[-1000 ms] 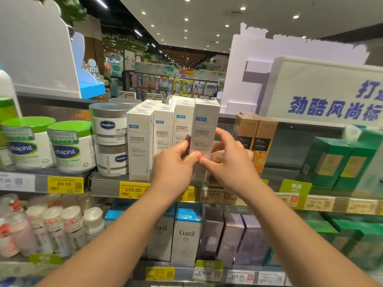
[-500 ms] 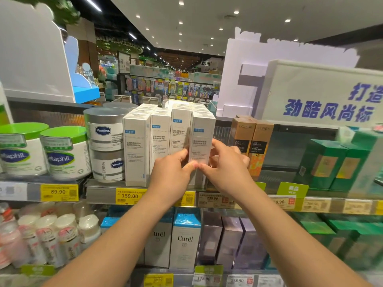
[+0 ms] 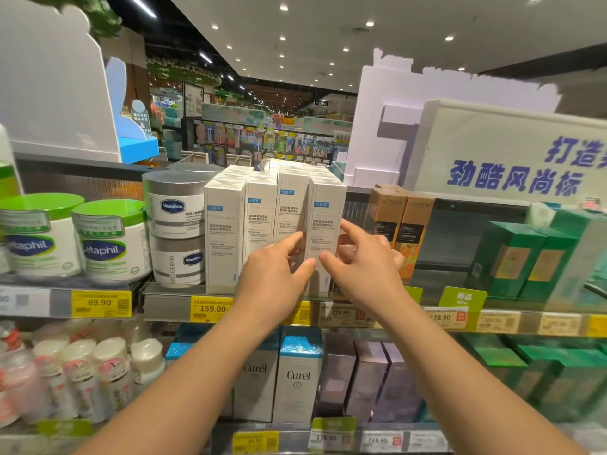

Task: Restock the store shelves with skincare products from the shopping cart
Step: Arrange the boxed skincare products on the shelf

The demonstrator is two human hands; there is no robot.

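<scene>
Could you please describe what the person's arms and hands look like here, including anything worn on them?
Both forearms are bare as far as the bottom edge of the view; no sleeve or cuff shows. The left hand and the right hand wear no gloves, and no ring, watch or bracelet is visible on the fingers or wrists. The fingernails look short and unpainted, though they are slightly blurred.

The right hand (image 3: 363,274) has let go of the rightmost white box (image 3: 323,231): its thumb and forefinger, pinched on the box a moment ago, now stand spread and just off its front. The left hand (image 3: 274,274) has loosened, its fingertips apart.
</scene>
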